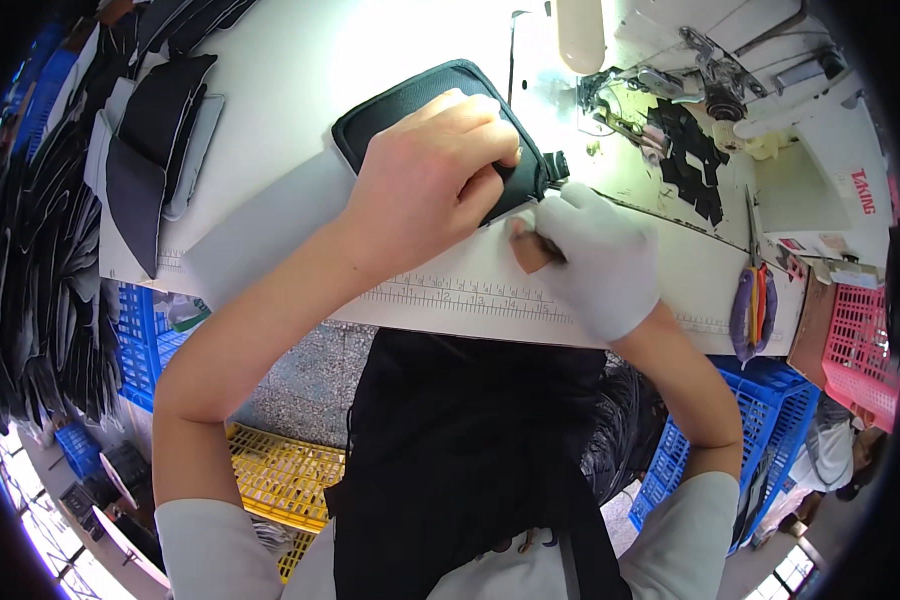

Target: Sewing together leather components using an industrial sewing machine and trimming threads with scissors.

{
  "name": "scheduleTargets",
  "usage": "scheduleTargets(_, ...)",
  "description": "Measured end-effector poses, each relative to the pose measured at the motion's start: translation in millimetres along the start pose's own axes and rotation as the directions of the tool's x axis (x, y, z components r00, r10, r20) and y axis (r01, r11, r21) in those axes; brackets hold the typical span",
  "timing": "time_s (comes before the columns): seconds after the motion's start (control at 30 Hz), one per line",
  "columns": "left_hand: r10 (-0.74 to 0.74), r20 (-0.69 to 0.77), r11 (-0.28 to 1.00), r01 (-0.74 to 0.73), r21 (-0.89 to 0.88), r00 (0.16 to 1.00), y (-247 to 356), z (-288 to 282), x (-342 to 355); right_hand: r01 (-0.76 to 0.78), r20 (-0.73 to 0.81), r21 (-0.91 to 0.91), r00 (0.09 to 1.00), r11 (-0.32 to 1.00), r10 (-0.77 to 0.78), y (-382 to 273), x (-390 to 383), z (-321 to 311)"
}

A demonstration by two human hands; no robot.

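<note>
A flat dark pouch (390,112) with rounded corners and a raised black border lies on the white sewing table. My bare left hand (430,165) is on top of it, its fingers curled closed and pressing on the fabric. My right hand (600,255), in a white glove with the thumb bare, is closed at the pouch's lower right corner. Its fingertips pinch the edge there, though what exactly lies between them is partly hidden. A small black tab (558,165) sticks out beside that corner. Under my left forearm a grey sheet (270,220) stretches to the table's edge.
A sewing machine (820,185) stands at the right, with black scraps (688,160) near its needle area. Scissors (755,305) with purple and orange handles lie at the right edge. Cut fabric pieces (155,140) lie left. Blue crates (740,425) and a yellow crate (285,470) sit below.
</note>
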State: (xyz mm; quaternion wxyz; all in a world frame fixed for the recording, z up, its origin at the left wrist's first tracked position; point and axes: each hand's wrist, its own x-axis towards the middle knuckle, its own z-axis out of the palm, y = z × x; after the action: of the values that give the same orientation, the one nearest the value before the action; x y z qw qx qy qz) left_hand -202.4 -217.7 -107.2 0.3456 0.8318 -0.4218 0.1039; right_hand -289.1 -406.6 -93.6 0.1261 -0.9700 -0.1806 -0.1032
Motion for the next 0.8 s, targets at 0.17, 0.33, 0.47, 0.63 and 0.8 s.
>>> scheduleTargets(0.17, -0.09, -0.031, 0.995, 0.091, 0.051, 0.995, 9, 3, 3, -0.271, -0.01, 0.242, 0.96, 0.932, 0.281, -18, 1, -2)
scheduleTargets(0.33, 0.017, -0.072, 0.99, -0.006, 0.143, 0.997, 8, 7, 10, -0.403, -0.028, 0.286, 0.903, 0.869, 0.428, -18, 0, -1)
scheduleTargets(0.47, -0.003, 0.042, 0.99, -0.003, 0.14, 0.999, 6, 7, 29, -0.124, -0.13, -0.035, 0.984, 0.992, 0.119, -16, -4, 5)
scheduleTargets(0.63, -0.095, 0.373, 0.988, 0.135, -0.082, 0.923, 13, 9, 49, -0.143, -0.103, -0.045, 0.985, 0.989, 0.138, -14, -5, 5)
scheduleTargets(0.8, -0.283, 0.001, 0.933, 0.275, 0.231, 0.959, 8, -1, 21, -0.144, -0.131, 0.047, 0.98, 0.989, 0.149, -15, -6, 4)
